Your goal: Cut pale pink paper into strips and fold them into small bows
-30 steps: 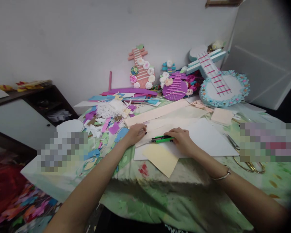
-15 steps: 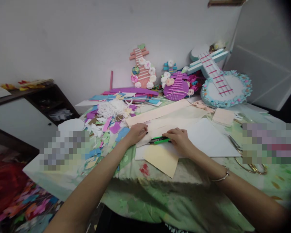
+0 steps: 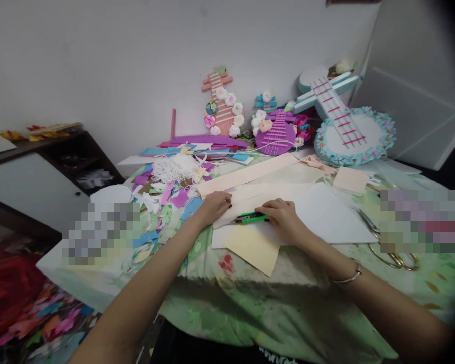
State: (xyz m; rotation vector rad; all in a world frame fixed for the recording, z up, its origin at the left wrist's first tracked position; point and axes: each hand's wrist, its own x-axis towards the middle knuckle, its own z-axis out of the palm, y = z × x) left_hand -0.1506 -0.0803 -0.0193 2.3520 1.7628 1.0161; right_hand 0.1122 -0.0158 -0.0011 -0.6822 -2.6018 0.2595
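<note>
My right hand is closed around a green utility knife, its tip pointing left over a cream paper strip. My left hand rests with curled fingers on the strip's left end, pressing it down. Under the strip lies a white sheet, and a pale yellow sheet sticks out toward the table's front edge.
The table wears a green patterned cloth. Coloured paper scraps and white string lie at left. Paper guitar crafts lean on the back wall. Gold scissors lie at right. A dark cabinet stands at left.
My right hand and the knife have barely shifted along the strip. The camera tilted slightly.
</note>
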